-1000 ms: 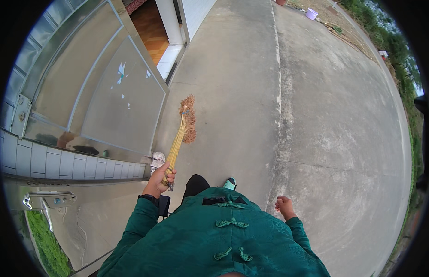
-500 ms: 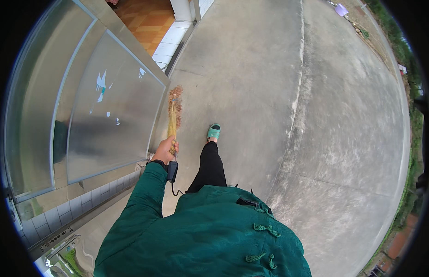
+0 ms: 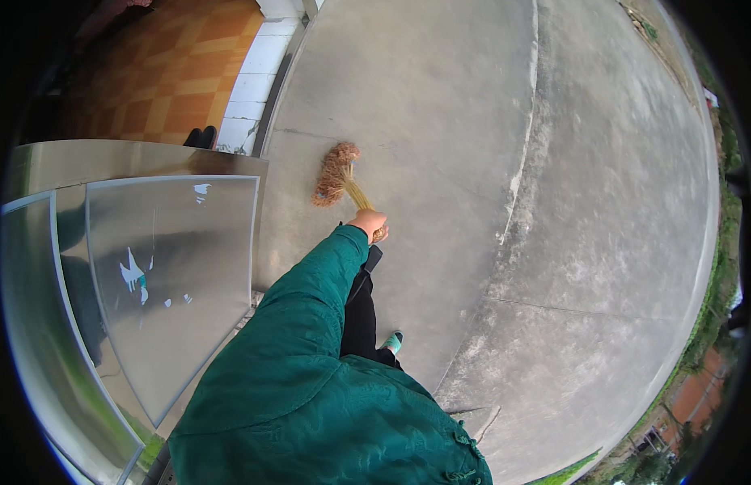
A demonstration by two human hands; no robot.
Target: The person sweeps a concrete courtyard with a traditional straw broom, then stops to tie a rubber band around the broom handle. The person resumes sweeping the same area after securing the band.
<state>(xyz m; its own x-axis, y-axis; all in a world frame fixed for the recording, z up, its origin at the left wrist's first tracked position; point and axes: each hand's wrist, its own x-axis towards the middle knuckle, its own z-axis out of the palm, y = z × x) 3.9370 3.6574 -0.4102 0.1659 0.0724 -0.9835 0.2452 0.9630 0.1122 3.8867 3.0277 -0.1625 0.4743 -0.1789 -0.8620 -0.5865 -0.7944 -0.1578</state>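
My left hand (image 3: pixel 368 223) is closed around the yellow straw handle of a short hand broom (image 3: pixel 335 175). The broom's bushy reddish-brown head points away to the far left, over the grey concrete (image 3: pixel 424 145); whether the bristles touch it is hard to tell. A small black box-shaped object (image 3: pixel 374 258) hangs by the wrist, below the green sleeve (image 3: pixel 302 283). My right hand is out of the picture.
A shiny metal door (image 3: pixel 173 275) with torn sticker scraps stands at the left. Beyond it lies a doorway with a white-tiled sill (image 3: pixel 250 85), an orange tiled floor (image 3: pixel 181 56) and dark shoes (image 3: pixel 200 137). My green slipper (image 3: pixel 394 342) is on the concrete.
My left hand has swung the broom rightward, away from the door, and its head now tilts to the far left. The view has turned, showing more of the doorway.
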